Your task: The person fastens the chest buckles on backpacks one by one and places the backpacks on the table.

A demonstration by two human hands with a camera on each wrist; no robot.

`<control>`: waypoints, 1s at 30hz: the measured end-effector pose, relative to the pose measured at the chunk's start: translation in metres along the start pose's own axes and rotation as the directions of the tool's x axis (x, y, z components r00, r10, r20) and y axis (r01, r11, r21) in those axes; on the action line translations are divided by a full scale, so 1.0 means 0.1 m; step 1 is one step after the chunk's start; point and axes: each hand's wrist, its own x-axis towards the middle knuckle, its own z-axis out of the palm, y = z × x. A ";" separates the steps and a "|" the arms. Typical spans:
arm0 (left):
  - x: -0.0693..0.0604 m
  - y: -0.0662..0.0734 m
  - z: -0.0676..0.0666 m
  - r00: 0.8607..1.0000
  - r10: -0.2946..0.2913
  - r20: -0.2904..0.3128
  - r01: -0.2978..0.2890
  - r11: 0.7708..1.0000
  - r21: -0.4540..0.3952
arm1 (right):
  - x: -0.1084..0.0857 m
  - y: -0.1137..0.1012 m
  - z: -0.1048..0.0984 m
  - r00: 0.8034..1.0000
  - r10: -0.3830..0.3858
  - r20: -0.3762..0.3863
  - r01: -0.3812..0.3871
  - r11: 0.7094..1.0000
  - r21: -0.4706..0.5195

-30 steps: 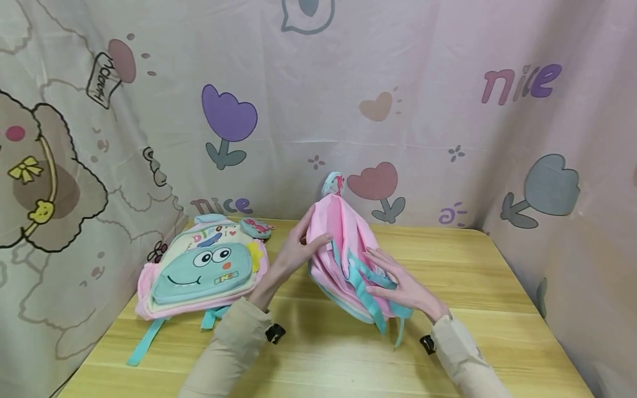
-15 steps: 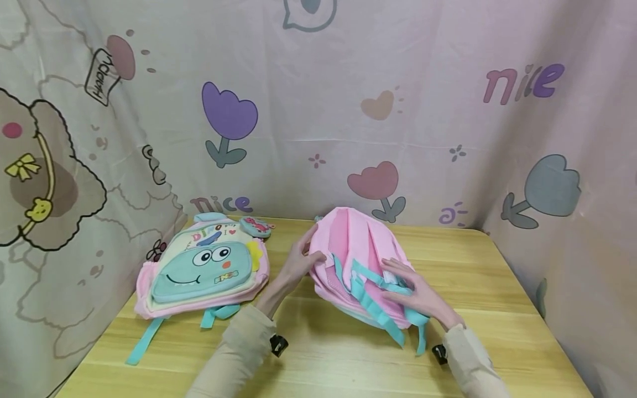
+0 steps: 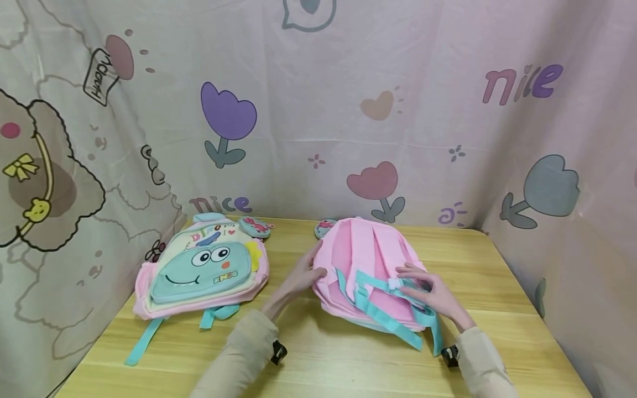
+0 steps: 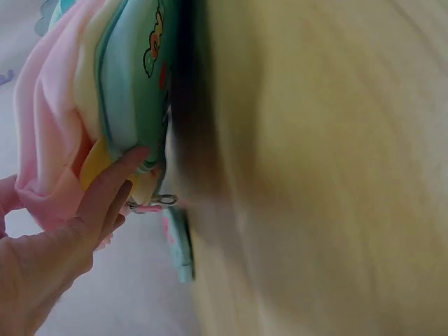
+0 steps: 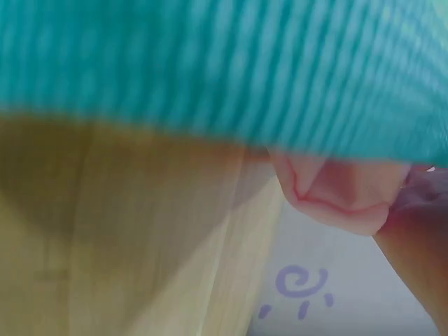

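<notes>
The pink backpack (image 3: 368, 249) lies on the table with its shoulder straps and teal webbing facing up. At its left side, my left hand (image 3: 301, 273) grips the edge, thumb on the pink back and fingers beneath. In the left wrist view, the left hand (image 4: 63, 259) has its fingers against the teal front pocket (image 4: 133, 77). My right hand (image 3: 438, 293) rests with spread, relaxed fingers on the right side, by the teal straps (image 3: 388, 320). A teal strap (image 5: 210, 70) fills the top of the right wrist view, mostly hiding that hand.
Another backpack (image 3: 204, 271) with a dinosaur face lies front up on the left of the table (image 3: 497, 309), its teal straps toward the front edge. A small round pouch (image 3: 256, 226) is beside its top; a similar pouch (image 3: 324, 228) sits behind the pink one. A printed curtain (image 3: 298, 83) stands behind.
The pink backpack has come down from a tilted, raised pose to lie back side up, shifting right. Both hands have moved right with it, and its round pouch has dropped to the table.
</notes>
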 end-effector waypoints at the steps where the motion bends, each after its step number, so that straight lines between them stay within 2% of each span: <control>1: 0.00 -0.02 0.02 1.000 0.002 0.007 -0.002 1.000 0.001 | 0.00 0.02 -0.01 1.000 -0.002 -0.003 0.002 1.000 -0.016; 5: 0.02 -0.10 0.08 0.999 -0.017 0.035 0.017 1.000 0.000 | -0.01 0.07 -0.07 1.000 0.006 -0.015 -0.007 0.998 -0.069; 9: 0.03 -0.15 0.14 0.998 -0.043 0.047 0.042 0.999 0.011 | -0.03 0.09 -0.12 1.000 0.028 -0.011 -0.029 0.997 -0.070; 12: 0.03 -0.19 0.17 0.996 -0.065 0.059 0.061 0.997 0.054 | -0.04 0.08 -0.14 1.000 0.026 -0.011 -0.027 0.997 -0.067; 15: 0.04 -0.23 0.21 0.996 -0.063 0.069 0.052 0.989 0.142 | -0.05 0.07 -0.15 1.000 0.022 -0.015 -0.023 0.996 -0.090; 18: 0.05 -0.23 0.26 0.999 -0.020 0.049 0.004 0.954 0.300 | -0.07 0.09 -0.16 0.999 0.037 -0.021 -0.039 0.994 -0.104; 21: 0.04 -0.17 0.34 0.997 0.078 0.022 -0.080 0.882 0.464 | -0.07 0.11 -0.16 0.998 0.057 -0.016 -0.058 0.992 -0.111; 23: 0.04 -0.11 0.40 0.985 0.168 0.037 -0.162 0.830 0.534 | -0.07 0.12 -0.16 0.998 0.066 -0.015 -0.067 0.992 -0.103; 26: 0.05 -0.02 0.50 0.958 0.261 0.121 -0.285 0.805 0.520 | -0.06 0.14 -0.16 0.998 0.068 -0.010 -0.068 0.992 -0.103; 28: 0.05 0.03 0.57 0.942 0.271 0.196 -0.333 0.811 0.480 | -0.06 0.15 -0.16 0.997 0.070 -0.012 -0.071 0.992 -0.103; 30: 0.06 0.06 0.63 0.934 0.241 0.265 -0.339 0.833 0.437 | -0.06 0.16 -0.15 0.997 0.070 -0.010 -0.071 0.991 -0.110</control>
